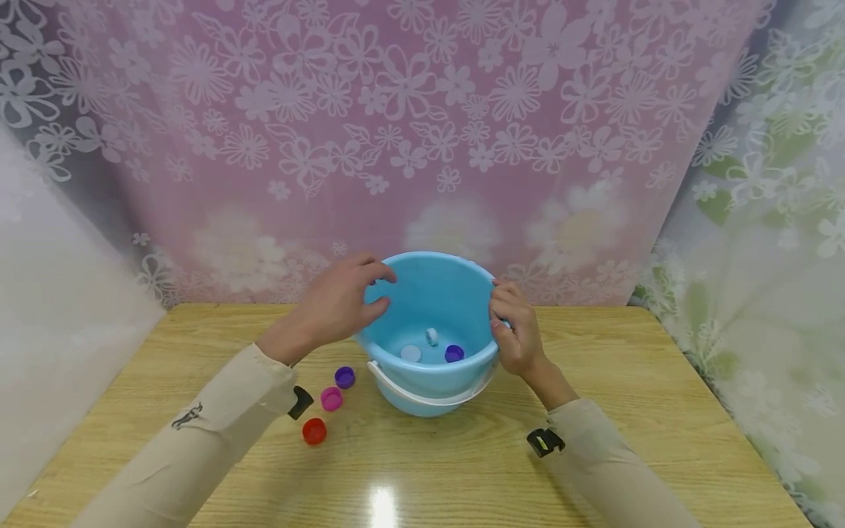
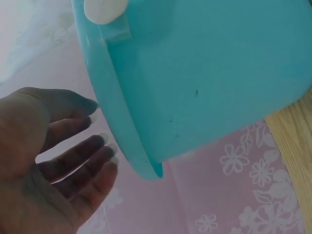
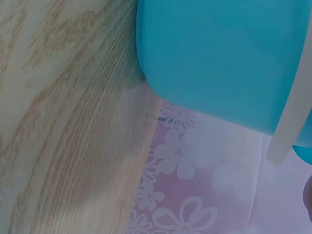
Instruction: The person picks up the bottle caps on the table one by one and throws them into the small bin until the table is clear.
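Observation:
A light blue bucket (image 1: 425, 381) stands upright on the table, its white handle (image 1: 422, 398) hanging down the front. My right hand (image 1: 518, 330) grips the right side of the rim; the right wrist view catches only the edge of a finger (image 3: 308, 195). Over at the left rim, my left hand (image 1: 339, 297) hovers with fingers loosely bent and nothing between them. Its fingertips (image 2: 111, 151) are right at the rim in the left wrist view. Inside the bucket lie a white cap (image 1: 411, 353), a small whitish cap on its side (image 1: 432, 336) and a purple cap (image 1: 454, 353).
Left of the bucket, a purple cap (image 1: 345, 377), a pink cap (image 1: 331, 399) and a red cap (image 1: 314, 431) lie in a slanting row on the wooden table (image 1: 422, 469). A pink flowered curtain (image 1: 409, 147) hangs behind the table's back edge.

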Demonstrator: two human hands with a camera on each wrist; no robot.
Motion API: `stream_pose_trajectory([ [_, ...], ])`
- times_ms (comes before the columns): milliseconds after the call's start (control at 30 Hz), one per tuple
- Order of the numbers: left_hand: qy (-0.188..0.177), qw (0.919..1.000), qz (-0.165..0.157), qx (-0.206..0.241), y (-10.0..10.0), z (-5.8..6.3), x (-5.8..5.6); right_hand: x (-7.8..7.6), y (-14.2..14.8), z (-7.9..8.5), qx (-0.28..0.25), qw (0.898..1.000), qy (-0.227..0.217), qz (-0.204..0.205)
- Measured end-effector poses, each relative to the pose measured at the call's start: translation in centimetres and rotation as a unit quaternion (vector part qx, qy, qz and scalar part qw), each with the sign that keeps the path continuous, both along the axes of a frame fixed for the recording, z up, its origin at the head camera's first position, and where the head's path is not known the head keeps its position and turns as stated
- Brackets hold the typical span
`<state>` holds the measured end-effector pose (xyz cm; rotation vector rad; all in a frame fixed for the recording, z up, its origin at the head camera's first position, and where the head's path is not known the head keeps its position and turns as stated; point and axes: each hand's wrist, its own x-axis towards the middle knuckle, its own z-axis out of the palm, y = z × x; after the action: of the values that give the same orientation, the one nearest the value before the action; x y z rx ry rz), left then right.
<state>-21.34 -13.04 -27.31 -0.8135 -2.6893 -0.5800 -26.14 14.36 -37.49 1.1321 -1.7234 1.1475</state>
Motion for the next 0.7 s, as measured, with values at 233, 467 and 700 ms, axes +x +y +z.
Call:
stream_pose_trajectory([
  [233,0.085,0.9919,0.035,0.088,-2.0,-0.4,0.7,-0.1,0.0,-0.1,-0.002,1.000,0.000,0.004],
  [467,0.115,0.9823,0.070,0.130,-4.7,-1.5,1.6,0.0,0.1,-0.2,-0.003,1.000,-0.002,0.000],
  [700,0.089,0.9787,0.111,0.148,-7.3,-3.8,2.8,0.0,0.1,-0.2,-0.003,1.000,0.002,0.003],
])
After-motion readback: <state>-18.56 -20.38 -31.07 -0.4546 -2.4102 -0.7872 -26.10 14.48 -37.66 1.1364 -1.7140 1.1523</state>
